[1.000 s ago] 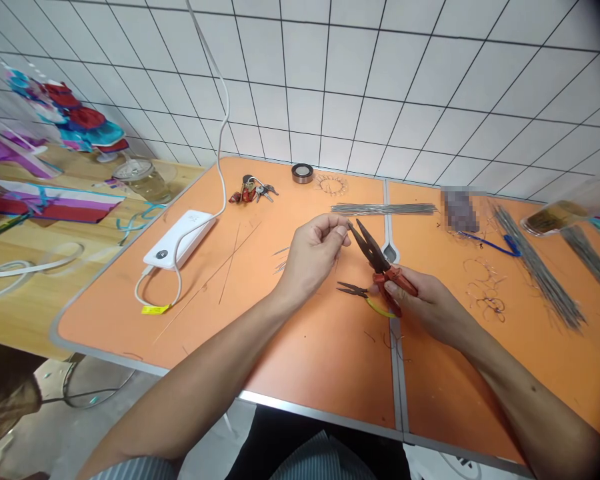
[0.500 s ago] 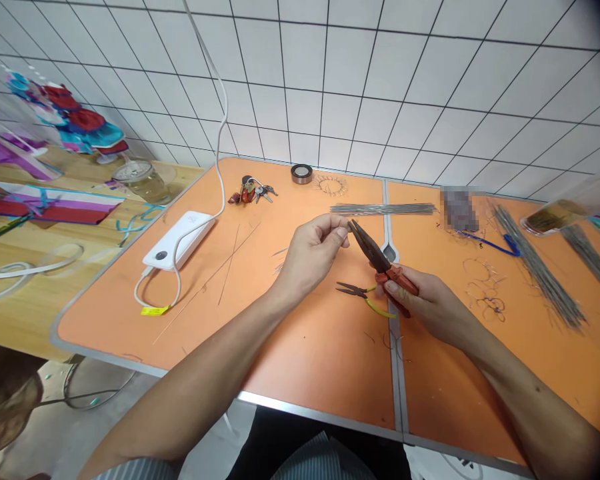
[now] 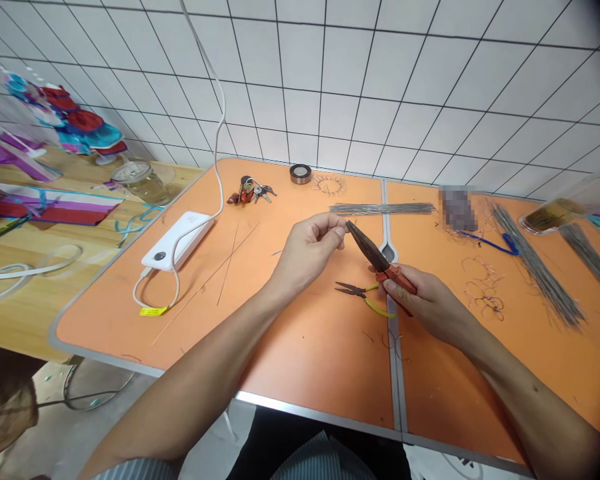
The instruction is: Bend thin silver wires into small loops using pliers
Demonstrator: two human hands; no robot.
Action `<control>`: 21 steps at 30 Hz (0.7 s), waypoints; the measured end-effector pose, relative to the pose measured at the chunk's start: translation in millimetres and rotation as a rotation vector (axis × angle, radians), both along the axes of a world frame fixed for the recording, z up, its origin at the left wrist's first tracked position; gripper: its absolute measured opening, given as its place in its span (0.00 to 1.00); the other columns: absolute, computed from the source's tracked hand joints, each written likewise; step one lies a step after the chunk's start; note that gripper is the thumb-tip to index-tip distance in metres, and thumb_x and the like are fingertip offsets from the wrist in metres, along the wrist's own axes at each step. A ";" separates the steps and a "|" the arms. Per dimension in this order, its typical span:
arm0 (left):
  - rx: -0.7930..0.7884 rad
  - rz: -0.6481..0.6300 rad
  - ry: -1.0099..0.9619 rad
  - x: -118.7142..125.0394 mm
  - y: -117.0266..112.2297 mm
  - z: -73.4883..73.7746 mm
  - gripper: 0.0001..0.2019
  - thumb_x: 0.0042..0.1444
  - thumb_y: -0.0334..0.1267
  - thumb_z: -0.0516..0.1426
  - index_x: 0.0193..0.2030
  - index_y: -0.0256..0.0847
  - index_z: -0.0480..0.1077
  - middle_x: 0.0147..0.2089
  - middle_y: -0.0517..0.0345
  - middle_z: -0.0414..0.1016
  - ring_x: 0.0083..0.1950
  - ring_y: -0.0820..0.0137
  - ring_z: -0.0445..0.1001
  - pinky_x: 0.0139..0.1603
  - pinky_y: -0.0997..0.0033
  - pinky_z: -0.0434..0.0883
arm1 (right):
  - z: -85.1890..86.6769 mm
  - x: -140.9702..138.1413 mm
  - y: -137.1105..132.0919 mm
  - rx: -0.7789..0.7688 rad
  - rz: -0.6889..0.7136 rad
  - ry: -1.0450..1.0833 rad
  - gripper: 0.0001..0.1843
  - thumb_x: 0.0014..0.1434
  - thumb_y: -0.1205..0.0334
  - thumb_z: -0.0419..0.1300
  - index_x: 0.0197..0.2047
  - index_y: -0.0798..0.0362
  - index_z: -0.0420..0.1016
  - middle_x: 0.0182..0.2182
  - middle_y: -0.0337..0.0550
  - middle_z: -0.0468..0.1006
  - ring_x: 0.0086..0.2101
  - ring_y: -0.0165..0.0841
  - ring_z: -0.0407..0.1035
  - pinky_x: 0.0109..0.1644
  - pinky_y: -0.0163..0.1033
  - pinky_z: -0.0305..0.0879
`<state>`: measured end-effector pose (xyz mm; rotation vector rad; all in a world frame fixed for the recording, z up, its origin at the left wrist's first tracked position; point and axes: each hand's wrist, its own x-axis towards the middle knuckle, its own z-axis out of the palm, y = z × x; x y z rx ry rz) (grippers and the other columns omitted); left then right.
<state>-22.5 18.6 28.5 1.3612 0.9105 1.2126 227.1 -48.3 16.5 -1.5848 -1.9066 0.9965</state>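
Head view: right hand (image 3: 433,303) closed on red-handled long-nose pliers (image 3: 380,262), rigid, best gripped at the handles (image 3: 399,281); left hand (image 3: 307,257) pinched, anything held too fine to see.

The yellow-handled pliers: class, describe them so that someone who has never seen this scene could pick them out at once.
On the orange table, look just below the person's two hands. A small pair of pliers lies there with its tips parted. Unlike the larger red-handled pliers gripped in the right hand, it rests on the tabletop and has yellow handles.
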 end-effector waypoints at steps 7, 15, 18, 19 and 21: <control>-0.078 0.022 0.010 0.9 -1.4 1.7 0.10 0.58 0.44 0.67 0.40 0.39 0.80 0.27 0.62 0.71 0.24 0.77 0.60 0.25 0.72 0.57 | -6.0 -0.5 -2.8 0.045 -0.010 -0.140 0.20 0.78 0.42 0.54 0.50 0.47 0.80 0.35 0.40 0.83 0.38 0.40 0.77 0.40 0.41 0.67; -0.086 0.045 0.001 -0.9 -1.9 4.3 0.10 0.56 0.41 0.67 0.41 0.38 0.83 0.25 0.64 0.68 0.24 0.77 0.58 0.24 0.72 0.55 | -2.0 -5.1 -7.3 0.059 -0.013 -0.160 0.20 0.78 0.43 0.53 0.50 0.48 0.79 0.27 0.35 0.73 0.30 0.35 0.67 0.36 0.40 0.61; -0.076 0.049 -0.008 -1.2 -0.8 3.4 0.08 0.56 0.39 0.66 0.40 0.38 0.82 0.25 0.64 0.67 0.24 0.78 0.56 0.23 0.73 0.53 | 0.3 -7.4 -9.1 -0.011 -0.007 -0.058 0.21 0.78 0.42 0.54 0.50 0.49 0.79 0.27 0.35 0.73 0.29 0.33 0.66 0.34 0.39 0.60; -0.072 0.053 -0.009 -1.2 -0.3 2.9 0.08 0.56 0.39 0.66 0.40 0.38 0.82 0.25 0.64 0.66 0.24 0.78 0.56 0.23 0.73 0.53 | 1.8 -8.5 -9.8 -0.033 -0.002 -0.022 0.21 0.78 0.42 0.54 0.49 0.49 0.78 0.27 0.35 0.72 0.28 0.33 0.65 0.34 0.39 0.59; -0.065 0.061 -0.009 -1.0 0.6 2.1 0.08 0.55 0.38 0.66 0.39 0.38 0.82 0.25 0.64 0.65 0.24 0.78 0.55 0.23 0.74 0.52 | 5.5 -10.6 -11.4 -0.080 0.014 0.051 0.22 0.77 0.40 0.55 0.44 0.50 0.77 0.25 0.35 0.70 0.26 0.31 0.63 0.32 0.39 0.58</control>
